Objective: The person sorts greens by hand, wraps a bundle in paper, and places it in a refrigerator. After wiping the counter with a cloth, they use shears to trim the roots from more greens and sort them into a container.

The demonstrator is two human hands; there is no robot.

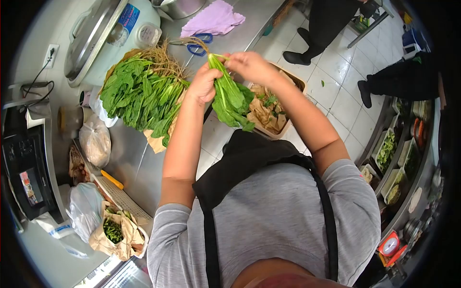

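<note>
My left hand [205, 84] is closed round a bunch of leafy greens [230, 98], whose leaves hang down over the counter's edge and whose stems and roots point up. At the stem end, my right hand [245, 66] pinches a thin pale stem. A large pile of greens [139, 93] with tangled brown roots lies on brown paper on the metal counter, left of my left hand. Blue-handled scissors [198, 45] rest just behind the held roots. Below my right forearm, a bin [287, 129] holds crumpled brown paper and some leaves.
A pink cloth [217, 18] lies at the counter's back. Along the left are a large lidded container [103, 38], plastic bags [94, 141] and an orange-handled knife [112, 179]. Two people in dark clothes [331, 24] stand beyond, near food trays [385, 151] on the right.
</note>
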